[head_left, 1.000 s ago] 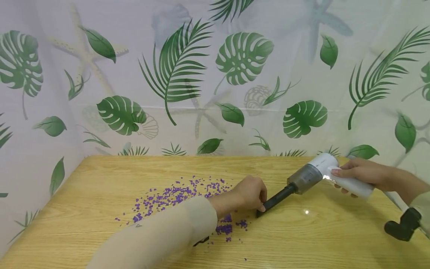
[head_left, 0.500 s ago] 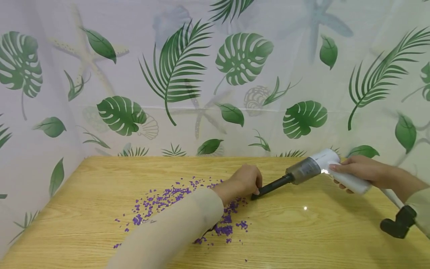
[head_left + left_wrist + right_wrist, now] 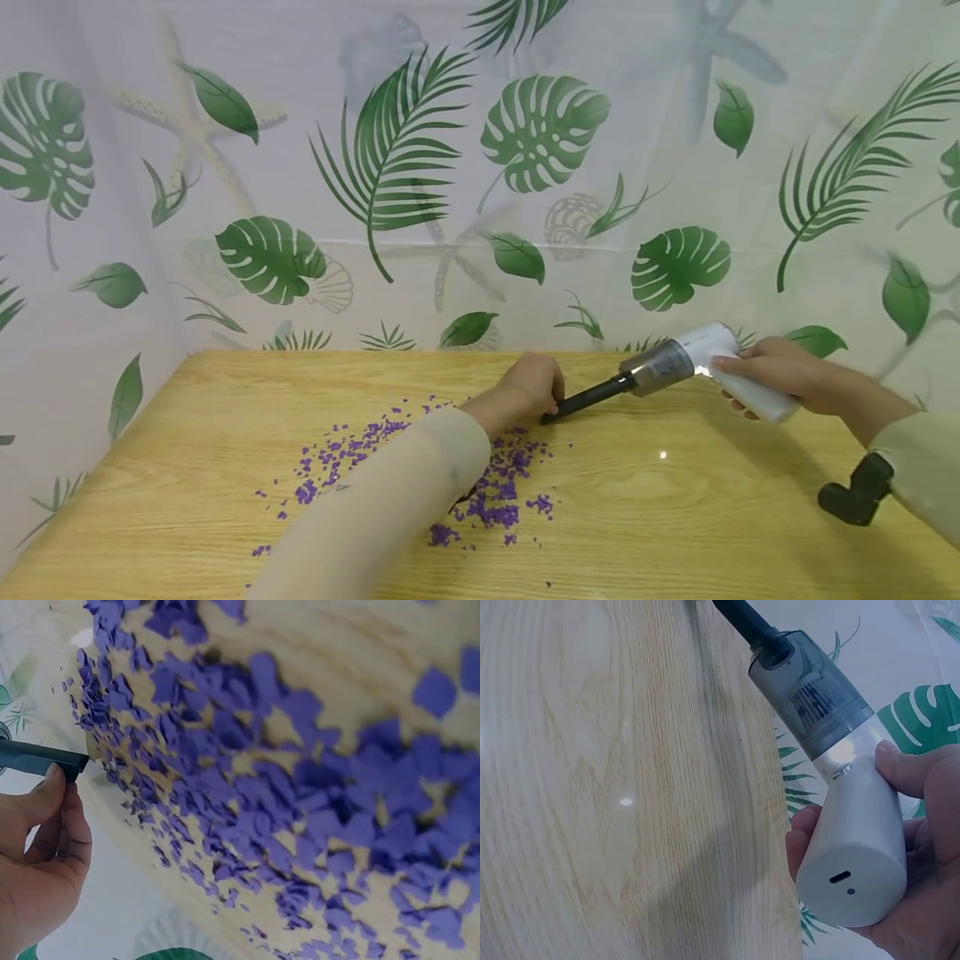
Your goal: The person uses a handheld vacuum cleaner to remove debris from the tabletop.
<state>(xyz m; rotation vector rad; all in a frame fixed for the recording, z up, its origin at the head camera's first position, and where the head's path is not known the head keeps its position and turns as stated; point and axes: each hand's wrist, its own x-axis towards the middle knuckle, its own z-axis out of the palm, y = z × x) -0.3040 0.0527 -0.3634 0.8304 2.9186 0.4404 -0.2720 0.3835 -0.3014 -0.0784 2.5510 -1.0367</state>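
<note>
My right hand (image 3: pixel 780 371) grips the white handle of a handheld vacuum cleaner (image 3: pixel 855 840), with the thumb near its button. Ahead of the handle is a smoky see-through dust cup (image 3: pixel 657 367), and a narrow black nozzle (image 3: pixel 588 400) points left and down from it. Finger and thumb of my left hand (image 3: pixel 528 385) pinch the nozzle close to its tip. In the left wrist view the tip lies at the edge of many purple paper scraps (image 3: pixel 247 780), scattered over the wooden table (image 3: pixel 675 517). My left forearm hides part of the scraps in the head view.
Behind the table's far edge hangs a pale curtain (image 3: pixel 585 292) printed with green leaves, starfish and shells. A black wrist mount (image 3: pixel 858 492) sticks out below the right sleeve (image 3: pixel 922 467). A few stray scraps (image 3: pixel 261 550) lie toward the left front.
Both hands have moved left and toward the far side with the vacuum cleaner. The nozzle tip has come from right of the scraps to their far right edge.
</note>
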